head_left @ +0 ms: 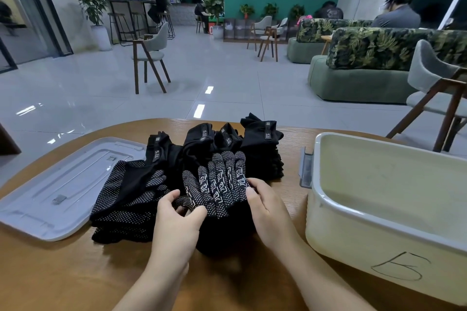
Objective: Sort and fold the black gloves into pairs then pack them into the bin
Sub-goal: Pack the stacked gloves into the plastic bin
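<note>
A heap of black gloves with white grip dots lies in the middle of the wooden table. One glove lies palm up on top, its patterned fingers pointing away from me. My left hand pinches that glove at its thumb side. My right hand grips the glove's right edge with curled fingers. The cream bin, marked with a handwritten 5, stands empty at the right, apart from the heap.
The bin's grey lid lies flat at the left, partly under the gloves. A grey chair stands past the table's right edge. Other chairs, green sofas and seated people are farther off in the room.
</note>
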A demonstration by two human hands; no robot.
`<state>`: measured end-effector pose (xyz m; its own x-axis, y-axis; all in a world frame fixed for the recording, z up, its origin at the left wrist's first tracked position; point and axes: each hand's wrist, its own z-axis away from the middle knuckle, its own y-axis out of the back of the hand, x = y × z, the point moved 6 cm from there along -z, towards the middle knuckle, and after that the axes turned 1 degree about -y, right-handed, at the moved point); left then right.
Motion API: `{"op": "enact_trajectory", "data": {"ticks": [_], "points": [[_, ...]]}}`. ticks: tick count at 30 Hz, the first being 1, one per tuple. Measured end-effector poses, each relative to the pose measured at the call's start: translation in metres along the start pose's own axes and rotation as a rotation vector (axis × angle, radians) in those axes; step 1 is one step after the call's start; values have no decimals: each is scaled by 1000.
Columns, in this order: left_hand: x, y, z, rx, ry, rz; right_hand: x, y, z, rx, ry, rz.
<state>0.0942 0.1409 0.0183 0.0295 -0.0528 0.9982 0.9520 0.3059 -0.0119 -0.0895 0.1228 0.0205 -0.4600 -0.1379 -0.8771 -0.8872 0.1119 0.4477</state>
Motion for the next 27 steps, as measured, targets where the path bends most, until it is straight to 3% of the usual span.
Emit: {"op": "enact_trajectory", "data": {"ticks": [11, 17, 27], "points": [[1, 8, 13, 88, 38, -192, 0, 1, 1, -29, -7, -3], [-6, 4, 18, 65, 94, 0, 3, 1, 0, -37, 6, -5], [12, 5, 12, 95, 8, 173, -1, 5, 5, -57, 19, -24]]}}
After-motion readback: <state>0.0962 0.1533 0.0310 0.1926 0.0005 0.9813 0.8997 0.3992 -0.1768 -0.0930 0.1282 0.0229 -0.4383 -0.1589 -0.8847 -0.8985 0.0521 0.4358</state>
